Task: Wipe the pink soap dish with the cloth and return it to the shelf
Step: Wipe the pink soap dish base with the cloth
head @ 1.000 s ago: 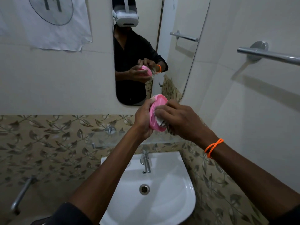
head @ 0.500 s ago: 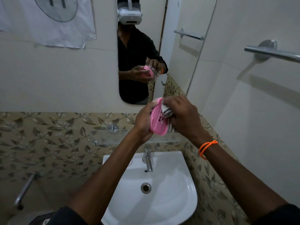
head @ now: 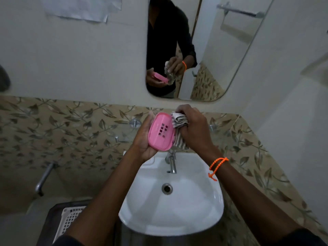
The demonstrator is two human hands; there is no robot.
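My left hand (head: 143, 139) cradles the pink soap dish (head: 161, 131) from beneath, its slotted inner face turned up toward me. My right hand (head: 193, 127) is closed around a bunched grey-and-white striped cloth (head: 178, 120), pressed against the dish's right rim. Both hands hover above the tap, in front of the glass shelf (head: 124, 137), which is faint and see-through against the leaf-patterned tiles. The mirror (head: 213, 50) reflects the dish, the cloth and both hands.
A white basin (head: 195, 210) with a chrome tap (head: 171, 162) sits right below the hands. A white lattice basket (head: 69, 221) lies at the lower left, a chrome pipe (head: 43, 176) on the left wall, and paper (head: 79, 8) is stuck up top.
The view has tilted down toward the basin. The dish has turned from edge-on to face-up in my left hand, and the cloth has slid to its right rim.
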